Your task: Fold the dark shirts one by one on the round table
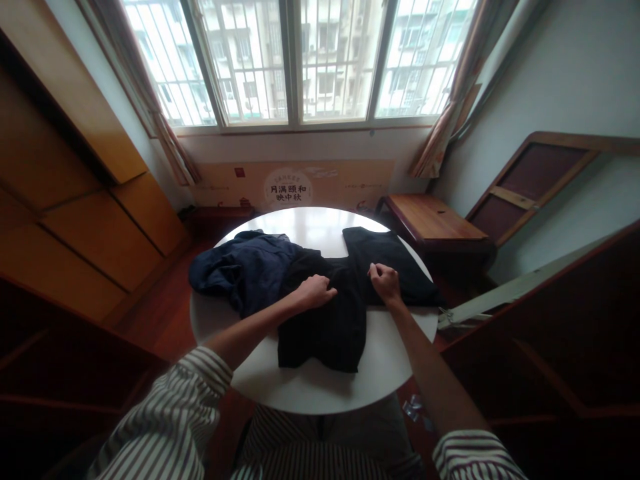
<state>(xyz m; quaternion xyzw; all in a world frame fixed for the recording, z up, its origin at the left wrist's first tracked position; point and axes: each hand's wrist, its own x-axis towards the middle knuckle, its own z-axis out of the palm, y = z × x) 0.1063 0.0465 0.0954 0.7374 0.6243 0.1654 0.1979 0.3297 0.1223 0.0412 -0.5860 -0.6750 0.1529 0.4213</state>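
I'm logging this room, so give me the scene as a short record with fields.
Surface: round white table
On its left: navy cloth, crumpled
In its middle: black cloth
On its right: second black cloth, lying flatter
Left hand: curled, at black cloth; grip unclear
Right hand: curled, at second black cloth; grip unclear
Beyond: window

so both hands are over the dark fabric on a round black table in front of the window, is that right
The colour is wrong: the head view shows a round white table in front of the window, with the left hand and right hand over the dark fabric.
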